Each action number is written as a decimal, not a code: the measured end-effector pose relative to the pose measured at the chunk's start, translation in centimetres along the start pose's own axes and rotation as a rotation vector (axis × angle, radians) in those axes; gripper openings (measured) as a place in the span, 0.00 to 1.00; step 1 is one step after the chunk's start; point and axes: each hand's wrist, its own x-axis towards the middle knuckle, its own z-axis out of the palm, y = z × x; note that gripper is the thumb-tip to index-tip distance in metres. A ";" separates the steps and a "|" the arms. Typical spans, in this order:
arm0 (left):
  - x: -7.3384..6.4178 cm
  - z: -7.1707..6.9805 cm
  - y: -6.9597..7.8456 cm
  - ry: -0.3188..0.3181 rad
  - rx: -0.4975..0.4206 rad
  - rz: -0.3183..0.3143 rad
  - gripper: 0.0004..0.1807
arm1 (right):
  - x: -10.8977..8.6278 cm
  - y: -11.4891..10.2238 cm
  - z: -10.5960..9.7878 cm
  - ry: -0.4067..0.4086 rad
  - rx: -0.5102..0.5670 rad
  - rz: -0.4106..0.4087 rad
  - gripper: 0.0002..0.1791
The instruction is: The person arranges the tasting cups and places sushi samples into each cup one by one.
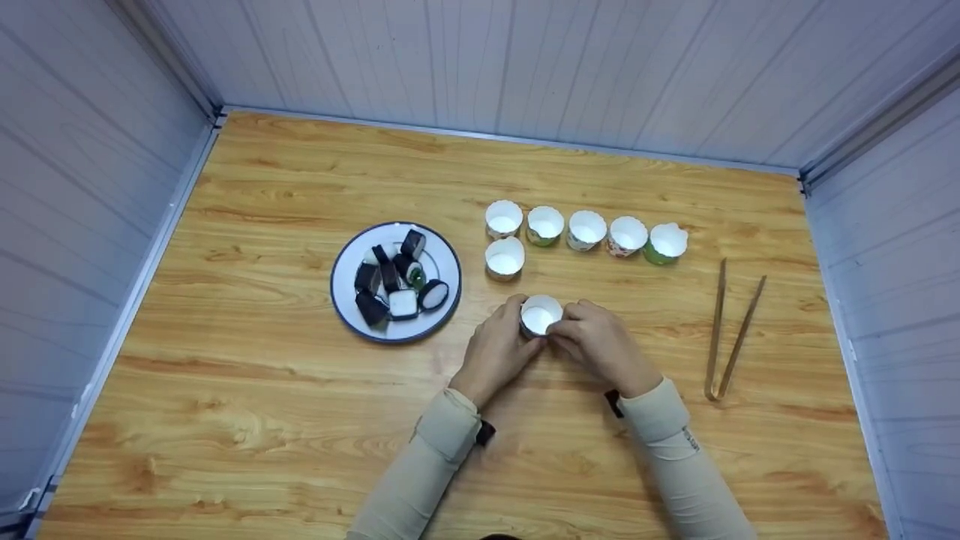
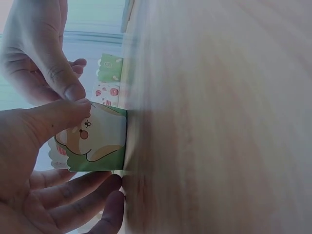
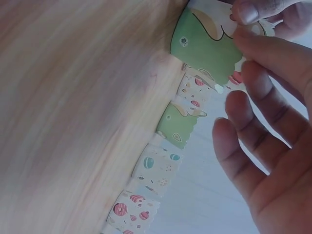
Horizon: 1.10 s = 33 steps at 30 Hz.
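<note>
Wooden tabletop (image 1: 262,435), left hand (image 1: 493,350) and right hand (image 1: 598,337), closed grip on cup (image 1: 541,313), its animal print (image 2: 87,132) in wrist views only

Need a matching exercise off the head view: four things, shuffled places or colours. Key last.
Column 1
1. Tongs
2. Sushi pieces
3. Nearest animal-print paper cup
4. Plate

Column 2
A. Between left hand and right hand
B. White, blue-rimmed
C. Lying at right, spread in a V
D. Grouped on the round dish

Pairs: 1-C, 2-D, 3-A, 4-B
</note>
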 end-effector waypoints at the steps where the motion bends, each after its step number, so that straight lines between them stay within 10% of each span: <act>1: 0.0 0.0 0.0 0.006 0.002 0.008 0.35 | 0.0 0.0 0.0 0.002 -0.001 -0.002 0.02; 23: -0.1 0.0 -0.3 0.031 -0.009 0.039 0.32 | 1.0 1.0 -3.3 0.200 -0.093 -0.012 0.06; 33: -0.3 0.1 0.0 0.015 0.004 0.023 0.33 | 3.9 4.4 -0.8 0.051 -0.138 0.081 0.06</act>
